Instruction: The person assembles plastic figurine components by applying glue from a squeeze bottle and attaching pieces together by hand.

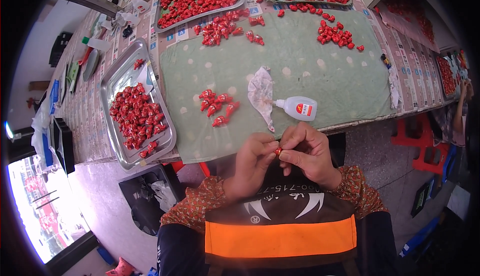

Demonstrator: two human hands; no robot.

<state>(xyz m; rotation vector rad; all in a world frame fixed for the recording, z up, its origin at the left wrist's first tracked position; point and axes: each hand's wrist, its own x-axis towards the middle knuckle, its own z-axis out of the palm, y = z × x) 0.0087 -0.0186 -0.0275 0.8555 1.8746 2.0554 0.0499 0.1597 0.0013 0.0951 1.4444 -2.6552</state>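
Close above my lap, at the near edge of the green cloth, my left hand and my right hand meet fingertip to fingertip. Between them they pinch a small red figurine, mostly hidden by the fingers. Just beyond my hands, a white squeeze bottle lies on its side, its nozzle pointing left onto a crumpled white rag. Left of the rag sits a small group of red figurines. Farther off on the cloth are a pile of red figurines and a pile of small red pieces.
A metal tray with many red figurines stands at the left. Another full tray and a green-lined tray are at the back. Under the green cloth lies a patterned table cover. Red stools and part of another person show at right.
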